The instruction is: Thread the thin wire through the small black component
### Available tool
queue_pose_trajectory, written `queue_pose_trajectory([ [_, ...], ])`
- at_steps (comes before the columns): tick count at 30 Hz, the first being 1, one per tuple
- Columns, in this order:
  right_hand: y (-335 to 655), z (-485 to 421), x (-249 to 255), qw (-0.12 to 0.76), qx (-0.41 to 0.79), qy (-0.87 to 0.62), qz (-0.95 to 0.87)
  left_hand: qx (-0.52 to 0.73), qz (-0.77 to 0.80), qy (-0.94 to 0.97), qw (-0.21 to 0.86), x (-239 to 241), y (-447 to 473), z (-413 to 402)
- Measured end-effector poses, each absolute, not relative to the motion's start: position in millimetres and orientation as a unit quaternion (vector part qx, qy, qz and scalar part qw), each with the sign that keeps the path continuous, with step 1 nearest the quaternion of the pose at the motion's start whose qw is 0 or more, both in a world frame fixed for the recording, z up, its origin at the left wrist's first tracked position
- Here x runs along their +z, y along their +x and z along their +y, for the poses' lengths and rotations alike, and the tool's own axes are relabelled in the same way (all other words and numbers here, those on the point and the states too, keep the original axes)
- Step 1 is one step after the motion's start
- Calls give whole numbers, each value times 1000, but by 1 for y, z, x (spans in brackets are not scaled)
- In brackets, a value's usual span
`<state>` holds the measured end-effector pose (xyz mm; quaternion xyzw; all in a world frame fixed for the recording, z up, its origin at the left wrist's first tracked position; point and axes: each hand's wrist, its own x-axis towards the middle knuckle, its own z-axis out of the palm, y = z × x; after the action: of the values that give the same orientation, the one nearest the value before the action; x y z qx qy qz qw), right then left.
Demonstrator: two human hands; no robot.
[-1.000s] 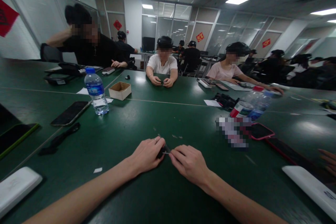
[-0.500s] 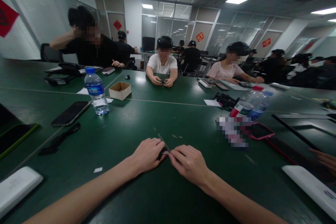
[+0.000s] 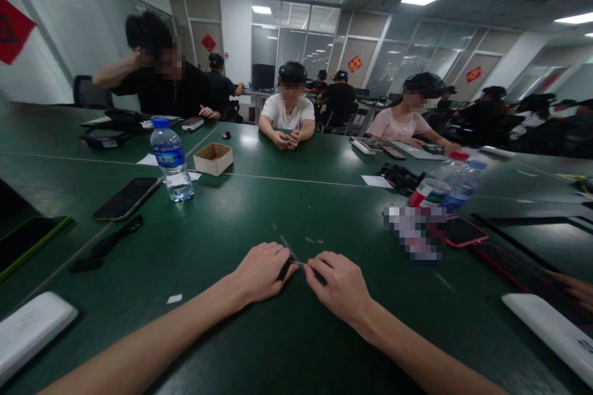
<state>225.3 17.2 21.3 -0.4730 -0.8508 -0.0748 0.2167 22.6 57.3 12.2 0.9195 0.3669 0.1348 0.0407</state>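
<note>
My left hand (image 3: 262, 270) rests over the green tabletop (image 3: 241, 345), fingers curled and the thumb pointing right. Opposite it, my right hand (image 3: 340, 284) is closed in a pinch. A thin, narrow see-through strip (image 3: 299, 262) spans the small gap between the fingertips of both hands. Another length of clear strip (image 3: 285, 241) sticks out beyond the left fingers, lying slantwise toward the far side. Whether the two are one piece I cannot tell. A few tiny clear scraps (image 3: 310, 240) lie just past my hands.
Left of my arms are a small white scrap (image 3: 175, 299), a white power-bank-like block (image 3: 34, 333), a phone (image 3: 126, 199) and a water bottle (image 3: 171, 160). An open box (image 3: 213, 159) stands farther back. On the right are bottles (image 3: 463, 188), a pink-edged phone (image 3: 466, 232) and another white block (image 3: 551, 336). People sit opposite.
My right hand has shifted slightly to the right, away from the left, and more of the thin strip shows between them. The left hand stays about where it was.
</note>
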Motion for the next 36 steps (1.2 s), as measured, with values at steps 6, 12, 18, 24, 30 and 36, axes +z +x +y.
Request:
queue_pose_trajectory([
  [6, 226, 18, 20, 217, -66, -465, -855, 133, 359, 923, 42, 14, 22, 58],
  [12, 227, 17, 21, 209, -70, -456, -862, 138, 358, 923, 32, 13, 22, 56],
  [18, 228, 15, 21, 223, -113, -436, -864, 140, 348, 927, 12, 12, 22, 55],
  [24, 232, 17, 20, 245, -112, -418, -867, 143, 342, 928, 15, 13, 21, 54],
  [30, 227, 12, 23, 271, -113, -362, -885, 146, 351, 925, 17, 12, 22, 55],
  [36, 200, -17, 26, 252, -88, -249, -931, 143, 370, 918, 6, 11, 23, 58],
])
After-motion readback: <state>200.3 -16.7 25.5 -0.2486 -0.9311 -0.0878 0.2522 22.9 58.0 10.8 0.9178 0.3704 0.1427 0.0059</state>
